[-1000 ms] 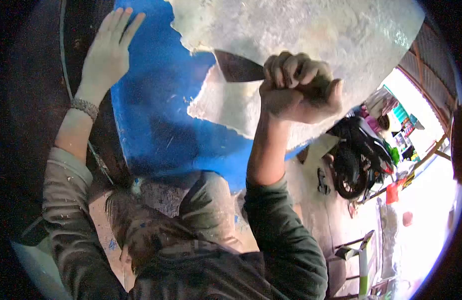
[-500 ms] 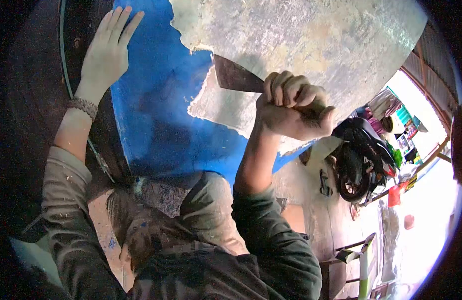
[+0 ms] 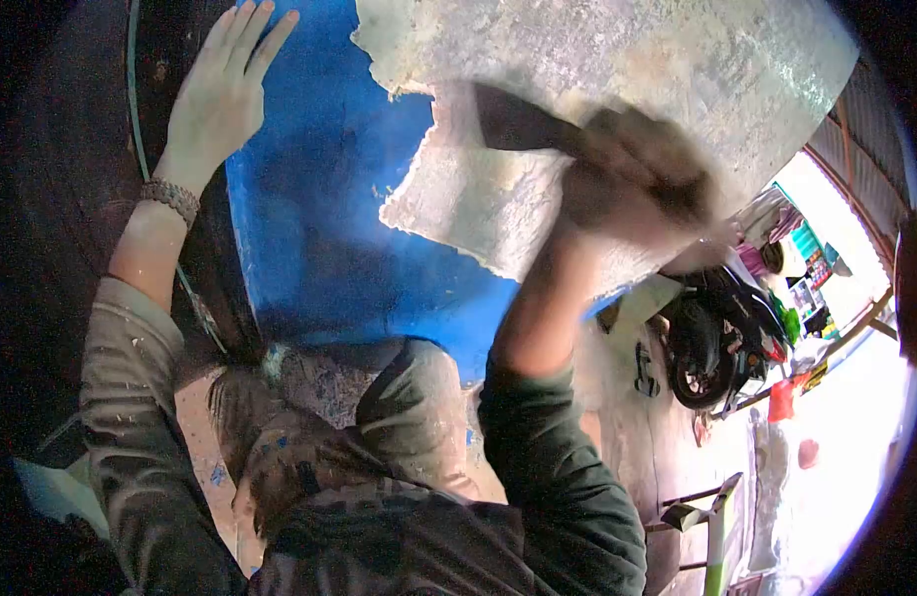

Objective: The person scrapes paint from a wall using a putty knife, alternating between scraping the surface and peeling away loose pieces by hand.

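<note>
A large curved panel fills the upper view, part blue paint [image 3: 324,199] and part bare, mottled grey-white surface [image 3: 597,50]. The border between the two is ragged and flaky. My left hand [image 3: 218,109] lies flat at the panel's left edge, fingers stretched out over the blue. In my right hand [image 3: 642,174], smeared by motion, the fingers are wrapped round a scraper [image 3: 518,117] whose handle is hidden. Its wide dark blade points left, over the bare surface a little right of the blue border.
My knees [image 3: 414,397] are below the panel, with blue flakes on the floor near them. To the right stands a motorcycle [image 3: 711,338] with sandals [image 3: 645,368] beside it. A metal-framed stand [image 3: 711,517] is at the lower right.
My right hand and the scraper have moved right, so the blade has drawn back from the blue border. My left hand keeps its place on the panel; the whole view has shifted slightly.
</note>
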Tool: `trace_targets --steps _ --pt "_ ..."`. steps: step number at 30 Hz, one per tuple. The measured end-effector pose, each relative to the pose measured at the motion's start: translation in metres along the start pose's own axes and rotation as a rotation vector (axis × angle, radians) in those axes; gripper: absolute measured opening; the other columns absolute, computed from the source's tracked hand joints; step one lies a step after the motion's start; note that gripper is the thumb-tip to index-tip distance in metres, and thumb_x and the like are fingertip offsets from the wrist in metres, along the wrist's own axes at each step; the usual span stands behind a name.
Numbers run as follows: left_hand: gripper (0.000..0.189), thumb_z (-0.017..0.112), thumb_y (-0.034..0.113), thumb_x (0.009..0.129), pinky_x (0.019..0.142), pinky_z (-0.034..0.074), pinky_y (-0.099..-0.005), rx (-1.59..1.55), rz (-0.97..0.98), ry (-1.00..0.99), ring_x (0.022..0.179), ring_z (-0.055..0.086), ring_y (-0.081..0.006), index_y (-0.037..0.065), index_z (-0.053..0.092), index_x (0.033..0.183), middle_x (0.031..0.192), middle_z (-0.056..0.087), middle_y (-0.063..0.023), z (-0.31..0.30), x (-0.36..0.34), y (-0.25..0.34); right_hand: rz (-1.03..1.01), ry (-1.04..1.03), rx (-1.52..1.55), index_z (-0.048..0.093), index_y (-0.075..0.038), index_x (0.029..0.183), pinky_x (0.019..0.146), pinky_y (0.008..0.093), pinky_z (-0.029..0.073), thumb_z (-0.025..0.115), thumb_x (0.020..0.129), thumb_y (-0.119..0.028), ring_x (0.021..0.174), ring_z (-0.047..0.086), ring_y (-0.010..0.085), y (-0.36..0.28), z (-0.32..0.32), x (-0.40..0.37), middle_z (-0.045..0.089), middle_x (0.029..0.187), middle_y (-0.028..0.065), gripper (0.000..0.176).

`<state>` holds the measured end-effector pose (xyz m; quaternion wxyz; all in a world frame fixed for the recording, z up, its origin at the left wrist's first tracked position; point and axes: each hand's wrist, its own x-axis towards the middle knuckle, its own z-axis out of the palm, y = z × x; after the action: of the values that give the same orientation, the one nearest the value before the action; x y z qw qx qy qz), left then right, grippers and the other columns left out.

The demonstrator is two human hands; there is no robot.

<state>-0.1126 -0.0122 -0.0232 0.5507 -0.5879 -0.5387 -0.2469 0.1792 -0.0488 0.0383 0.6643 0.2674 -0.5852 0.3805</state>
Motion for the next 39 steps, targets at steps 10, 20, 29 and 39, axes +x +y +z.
trace_targets --steps 10,20,29,39 --pt "0.071 0.049 0.003 0.075 0.114 0.020 -0.0380 -0.012 0.015 0.020 0.135 0.026 -0.0262 0.009 0.026 0.142 0.145 0.029 -0.0134 -0.004 0.001 -0.001 0.242 0.068 -0.325 0.041 -0.011 0.059 0.040 0.0298 0.020 0.039 0.083 -0.053 0.041 0.027 0.0147 0.022 0.023 0.020 0.034 0.050 0.0001 0.048" --pt "0.072 0.050 0.002 0.075 0.113 0.021 -0.0375 -0.109 0.025 0.154 0.135 0.025 -0.0252 0.011 0.025 0.143 0.145 0.028 -0.0114 0.005 0.000 -0.006 0.339 0.063 -0.045 0.047 -0.012 0.065 0.042 0.0284 0.027 0.035 0.089 -0.045 0.042 0.031 0.0143 0.025 0.028 0.045 0.033 0.051 -0.0014 0.043" --pt "0.075 0.054 0.005 0.075 0.114 0.019 -0.0369 -0.069 -0.002 0.021 0.136 0.024 -0.0246 0.011 0.022 0.144 0.147 0.025 -0.0106 0.009 -0.002 -0.005 0.502 0.178 -0.160 0.037 -0.013 0.059 0.042 0.0291 0.027 0.043 0.087 -0.041 0.042 0.033 0.0170 0.031 0.048 0.068 0.031 0.048 0.0012 0.040" --pt "0.051 0.049 0.013 0.078 0.112 0.019 -0.0440 -0.006 0.057 0.012 0.126 0.036 -0.0344 0.001 0.048 0.127 0.130 0.043 -0.0217 -0.010 -0.002 -0.003 0.387 0.164 -0.322 0.042 -0.010 0.063 0.043 0.0267 0.029 0.039 0.089 -0.042 0.042 0.034 0.0166 0.016 0.043 0.062 0.035 0.051 0.0029 0.041"
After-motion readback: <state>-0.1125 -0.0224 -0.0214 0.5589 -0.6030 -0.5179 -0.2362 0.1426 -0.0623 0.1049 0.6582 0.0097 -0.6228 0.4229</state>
